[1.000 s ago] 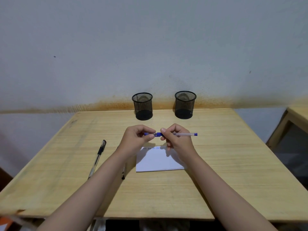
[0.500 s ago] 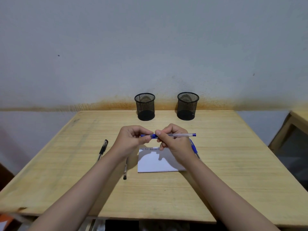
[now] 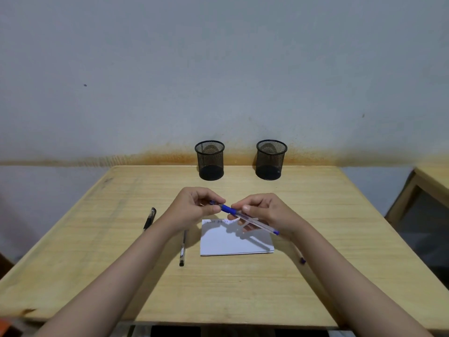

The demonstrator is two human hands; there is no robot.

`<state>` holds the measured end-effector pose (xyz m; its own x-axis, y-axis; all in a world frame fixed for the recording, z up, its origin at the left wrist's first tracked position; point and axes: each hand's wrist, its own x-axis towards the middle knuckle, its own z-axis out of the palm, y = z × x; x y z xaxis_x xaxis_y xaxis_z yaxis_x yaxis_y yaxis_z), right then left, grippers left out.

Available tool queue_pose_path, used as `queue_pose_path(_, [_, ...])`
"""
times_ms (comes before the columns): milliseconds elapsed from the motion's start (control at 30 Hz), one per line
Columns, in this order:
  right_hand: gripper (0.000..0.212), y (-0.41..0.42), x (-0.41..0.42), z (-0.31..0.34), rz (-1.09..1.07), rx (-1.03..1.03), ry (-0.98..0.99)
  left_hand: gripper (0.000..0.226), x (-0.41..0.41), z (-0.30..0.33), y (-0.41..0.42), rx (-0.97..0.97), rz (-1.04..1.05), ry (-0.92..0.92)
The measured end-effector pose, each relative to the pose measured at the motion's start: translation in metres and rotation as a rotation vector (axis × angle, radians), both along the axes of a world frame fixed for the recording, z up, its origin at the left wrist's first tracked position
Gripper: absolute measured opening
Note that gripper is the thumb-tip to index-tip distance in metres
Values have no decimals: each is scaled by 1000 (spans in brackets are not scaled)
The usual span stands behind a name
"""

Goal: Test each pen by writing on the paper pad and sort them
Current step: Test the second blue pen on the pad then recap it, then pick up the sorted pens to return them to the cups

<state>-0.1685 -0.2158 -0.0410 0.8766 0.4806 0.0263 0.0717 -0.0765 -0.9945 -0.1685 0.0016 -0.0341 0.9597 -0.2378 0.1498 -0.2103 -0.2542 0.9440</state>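
I hold a blue pen (image 3: 245, 218) with a clear barrel in the air above the white paper pad (image 3: 233, 242). My left hand (image 3: 194, 207) pinches its front end by the blue grip. My right hand (image 3: 269, 212) pinches the barrel, and the tail end slants down to the right. Blue scribbles run along the pad's top edge. A black pen (image 3: 150, 218) lies to the left. Another pen (image 3: 183, 249) lies beside the pad, partly under my left forearm. The blue end of a further pen (image 3: 302, 260) shows by my right forearm.
Two black mesh pen cups stand at the back of the wooden table (image 3: 243, 288), the left cup (image 3: 210, 160) and the right cup (image 3: 271, 159), both against the wall. A second wooden table (image 3: 432, 176) edges in at the far right.
The pen has tilted from level to slanting, its tail end dropping toward me on the right. My right hand has shifted right along the barrel, and the hands are a little further apart.
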Motion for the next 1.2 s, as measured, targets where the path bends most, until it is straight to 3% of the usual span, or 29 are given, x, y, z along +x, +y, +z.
queue_pose_path(100, [12,5,-3,-2,-85,-40,8,26,-3,-6,-4,38,77,12])
queue_pose_path(300, [7,-20,-3,-7,-447,-243,-78,39,-18,-25,27,388,479,-88])
queue_pose_path(433, [6,-48,-5,-19,-698,-454,-190,67,-26,-38,52,640,701,75])
queue_pose_path(567, [11,-62,-9,-28,-785,-586,-211,83,-31,-47,59,711,717,221])
queue_pose_path(733, [8,-62,-13,-40,-792,-632,-181,90,-29,-49,47,744,682,226])
queue_pose_path(833, [17,-58,-13,-41,-774,-641,-197,81,-28,-49,39,794,668,210])
queue_pose_path(1000, [34,-51,-10,-40,-741,-734,-200,45,-27,-46,30,740,651,147])
queue_pose_path(1200, [28,-43,-1,-33,-637,-850,-108,29,-21,-43,30,683,574,125])
